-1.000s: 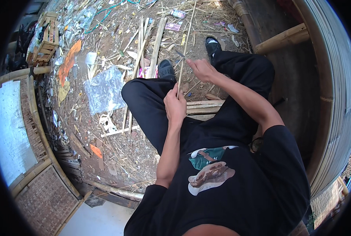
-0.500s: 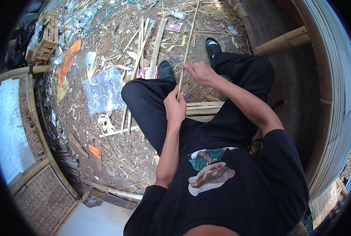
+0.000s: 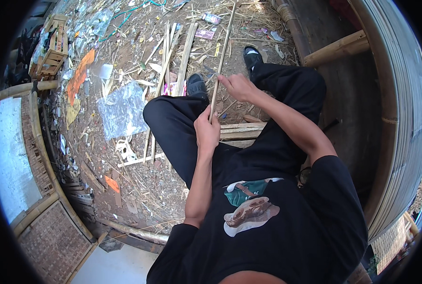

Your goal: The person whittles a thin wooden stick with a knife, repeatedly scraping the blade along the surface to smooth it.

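A long, thin bamboo strip (image 3: 225,45) slants up and away from between my knees. Its near end is in my left hand (image 3: 206,130), closed with the thumb along the strip. Farther up the strip, my right hand (image 3: 238,88) is closed, thumb pressed against the strip. From that hand a grey knife blade (image 3: 209,70) sticks out to the left across the strip. The knife's handle is hidden in my fingers. Below the hands, between my thighs, lie several pale wooden slats (image 3: 241,131).
Split bamboo pieces (image 3: 186,57) lie on the littered dirt ground beyond my left foot. A clear plastic sheet (image 3: 122,111) and an orange scrap (image 3: 80,75) are to the left. A wooden crate (image 3: 56,46) stands far left. A bamboo-framed structure (image 3: 390,118) rises on my right.
The whole view has shifted slightly to the left. Both hands keep their hold on the strip and knife, with barely any movement relative to each other.
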Demonstrator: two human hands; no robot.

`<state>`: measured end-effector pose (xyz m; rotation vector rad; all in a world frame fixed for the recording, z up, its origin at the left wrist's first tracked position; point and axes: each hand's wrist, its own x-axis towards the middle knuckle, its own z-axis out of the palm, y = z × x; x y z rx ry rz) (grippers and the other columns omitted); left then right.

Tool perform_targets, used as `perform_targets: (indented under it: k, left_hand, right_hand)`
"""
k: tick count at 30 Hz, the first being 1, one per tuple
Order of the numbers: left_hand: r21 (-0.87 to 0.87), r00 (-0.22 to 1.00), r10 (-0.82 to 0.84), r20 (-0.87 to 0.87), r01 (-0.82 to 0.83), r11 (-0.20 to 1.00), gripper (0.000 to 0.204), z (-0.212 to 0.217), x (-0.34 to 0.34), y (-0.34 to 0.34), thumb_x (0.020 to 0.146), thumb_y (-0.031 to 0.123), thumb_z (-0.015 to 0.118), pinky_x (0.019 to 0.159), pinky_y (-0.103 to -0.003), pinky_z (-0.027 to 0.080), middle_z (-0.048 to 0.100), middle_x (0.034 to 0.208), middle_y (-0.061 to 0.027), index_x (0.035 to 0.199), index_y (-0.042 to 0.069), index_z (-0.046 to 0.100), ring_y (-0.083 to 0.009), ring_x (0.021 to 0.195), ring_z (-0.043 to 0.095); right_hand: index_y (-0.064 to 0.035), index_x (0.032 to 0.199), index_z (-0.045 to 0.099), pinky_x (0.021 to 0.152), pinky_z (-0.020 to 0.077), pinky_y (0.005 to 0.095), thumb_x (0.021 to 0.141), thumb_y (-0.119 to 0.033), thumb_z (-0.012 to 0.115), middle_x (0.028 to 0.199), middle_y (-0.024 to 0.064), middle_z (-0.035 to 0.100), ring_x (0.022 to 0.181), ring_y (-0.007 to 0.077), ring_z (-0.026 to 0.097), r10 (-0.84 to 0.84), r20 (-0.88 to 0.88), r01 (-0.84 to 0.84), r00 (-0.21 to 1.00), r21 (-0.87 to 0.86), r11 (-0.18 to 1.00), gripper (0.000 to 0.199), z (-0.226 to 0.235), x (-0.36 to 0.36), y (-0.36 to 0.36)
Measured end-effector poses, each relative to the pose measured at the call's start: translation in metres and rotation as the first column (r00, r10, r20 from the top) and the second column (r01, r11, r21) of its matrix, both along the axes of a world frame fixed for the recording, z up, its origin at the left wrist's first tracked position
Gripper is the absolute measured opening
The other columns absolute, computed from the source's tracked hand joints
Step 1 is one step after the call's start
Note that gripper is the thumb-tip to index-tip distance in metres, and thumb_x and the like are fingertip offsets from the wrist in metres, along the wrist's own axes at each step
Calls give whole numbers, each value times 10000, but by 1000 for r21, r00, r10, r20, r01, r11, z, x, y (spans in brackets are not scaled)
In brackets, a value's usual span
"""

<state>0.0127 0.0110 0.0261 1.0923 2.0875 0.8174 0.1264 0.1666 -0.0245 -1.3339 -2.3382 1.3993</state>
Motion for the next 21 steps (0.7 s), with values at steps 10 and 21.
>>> perform_targets:
  k: [10,21]
  left_hand:
    - [30,1000,-28,5,28,999,298,3,-1,-1,912,84,586,685,-337,494,658,807,-228,1199,17,625,-197,684,645]
    - [73,1000,-2,28,0,997,299,4,0,-5,907,25,549,676,-358,485,656,863,-243,1199,-14,604,-304,677,623]
  right_hand:
    - [66,690,638,634,486,522,990,-568,329,632,305,571,704,481,612,192,-100,-184,976,84,979,767,6,1,-55]
    - [70,661,627,662,484,527,978,-578,352,628,327,564,711,493,610,-50,-31,51,998,20,999,772,-1,2,-7]
